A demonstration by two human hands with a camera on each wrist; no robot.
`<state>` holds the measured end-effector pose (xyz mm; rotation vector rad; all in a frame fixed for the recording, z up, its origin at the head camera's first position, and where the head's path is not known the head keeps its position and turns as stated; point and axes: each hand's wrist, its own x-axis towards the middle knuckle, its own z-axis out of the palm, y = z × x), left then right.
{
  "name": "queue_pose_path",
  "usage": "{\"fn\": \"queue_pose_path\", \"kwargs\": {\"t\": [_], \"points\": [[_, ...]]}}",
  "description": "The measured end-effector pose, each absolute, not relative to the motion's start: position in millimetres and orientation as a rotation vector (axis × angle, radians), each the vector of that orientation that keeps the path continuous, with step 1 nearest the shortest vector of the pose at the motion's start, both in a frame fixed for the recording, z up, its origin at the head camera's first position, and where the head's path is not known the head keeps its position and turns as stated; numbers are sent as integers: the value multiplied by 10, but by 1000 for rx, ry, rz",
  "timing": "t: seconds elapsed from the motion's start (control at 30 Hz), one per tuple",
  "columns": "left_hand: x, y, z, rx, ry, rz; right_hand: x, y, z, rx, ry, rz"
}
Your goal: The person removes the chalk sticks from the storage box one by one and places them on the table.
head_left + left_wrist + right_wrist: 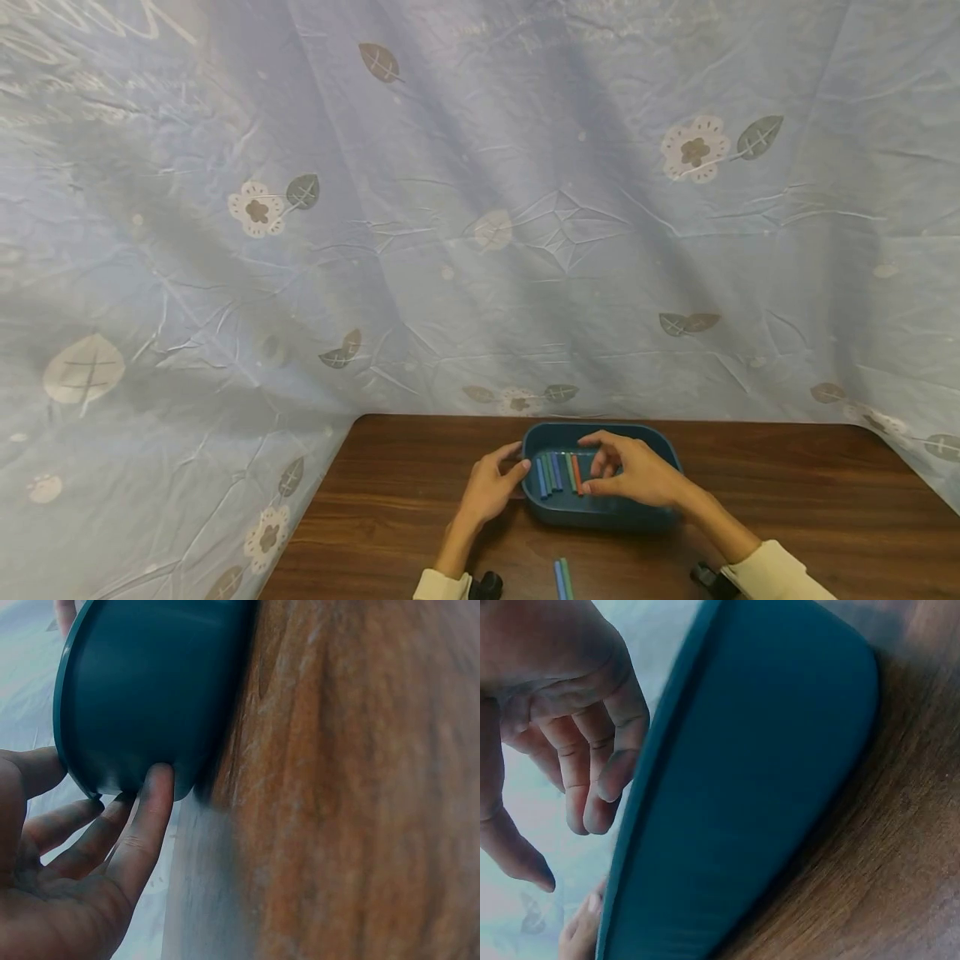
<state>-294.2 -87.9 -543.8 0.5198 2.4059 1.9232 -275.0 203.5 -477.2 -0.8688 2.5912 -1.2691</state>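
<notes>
A dark teal plastic tub (600, 517) stands on the wooden table. Several slim coloured sticks (548, 475) in blue, green and violet lie side by side in its left part, with an orange-red stick (577, 475) at their right. My left hand (486, 487) holds the tub's left end, thumb at the rim and fingers against the outer wall (150, 697). Inside the tub's opening, my right hand (637, 473) hovers with bent fingers, its thumb tip close to the orange-red stick. In the right wrist view, thumb and fingers stand apart with nothing between them.
Near the table's front edge lie a blue stick (559, 579) and a green stick (567, 577), side by side. A pale patterned cloth (480, 317) hangs behind the table (795, 492) and along its left side. Black devices (487, 585) sit at both wrists.
</notes>
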Motion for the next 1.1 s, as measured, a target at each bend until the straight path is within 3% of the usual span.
{"fn": "queue_pose_path", "kwargs": {"t": [0.47, 1.1], "points": [[-2918, -887, -5457, 513, 2410, 1917, -3056, 2082, -5005, -684, 2491, -1367], [-2933, -909, -5443, 513, 2505, 1832, -3191, 2062, -5265, -746, 2612, -1254]]}}
